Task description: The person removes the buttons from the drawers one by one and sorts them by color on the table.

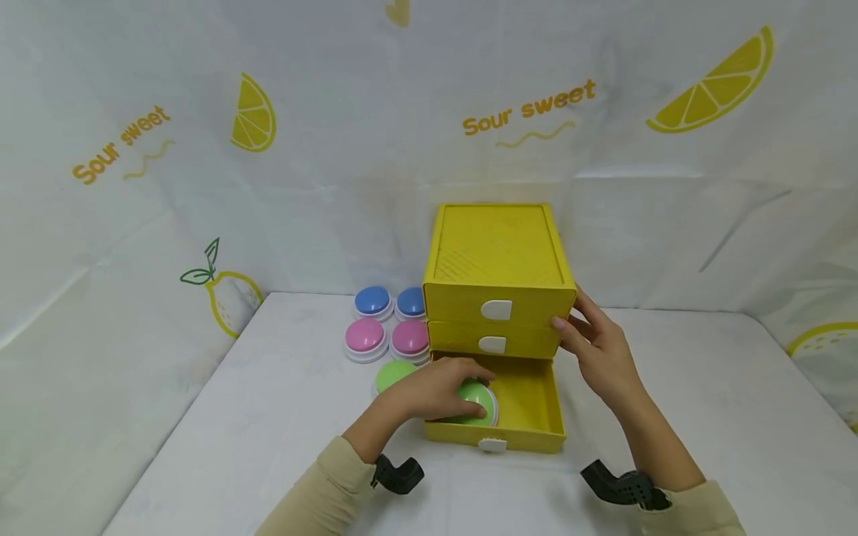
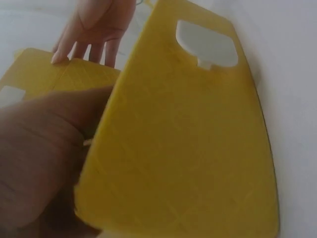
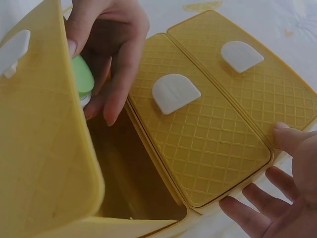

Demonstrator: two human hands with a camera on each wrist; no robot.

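A yellow cabinet (image 1: 499,246) of stacked drawers stands on the table, its bottom drawer (image 1: 536,406) pulled out. In that drawer's left part, my left hand (image 1: 436,388) grips a round green push button (image 1: 479,406) with a white base, thumb on the near side and fingers over the far side. The right wrist view shows the green button (image 3: 82,77) tilted behind the drawer front. My right hand (image 1: 603,357) rests against the cabinet's right side, thumb on the front edge and fingers fairly straight along the side. Both upper drawers are closed, with white tabs (image 3: 176,93).
Left of the cabinet sit two blue push buttons (image 1: 372,300), two pink push buttons (image 1: 365,336) and another green push button (image 1: 394,374), partly behind my left hand. A white wall sheet (image 1: 335,223) with lemon prints hangs behind the white table (image 1: 221,439).
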